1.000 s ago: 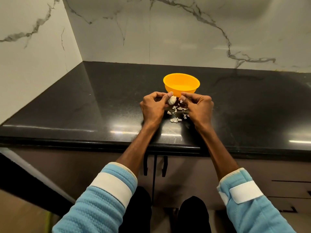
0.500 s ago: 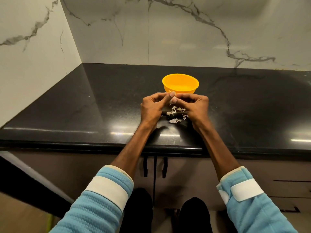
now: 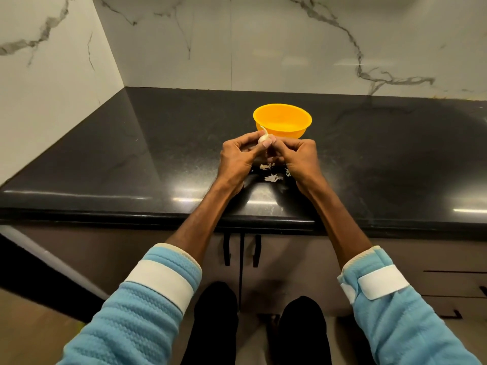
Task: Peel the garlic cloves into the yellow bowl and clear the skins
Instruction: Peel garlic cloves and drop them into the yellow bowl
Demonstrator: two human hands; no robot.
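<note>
Our left hand (image 3: 237, 159) pinches a garlic clove (image 3: 264, 138) between thumb and curled fingers, and the clove's thin tip points up past the fingertips. Our right hand (image 3: 297, 156) is curled too, and its fingertips meet the clove from the right, so both hands grip it together. The clove sits at the top of the two hands, above the desk (image 3: 158, 159) and just in front of the yellow bowl (image 3: 295, 133), whose near wall shows behind it. Loose skins (image 3: 270, 177) lie on the desk below and between our hands
</note>
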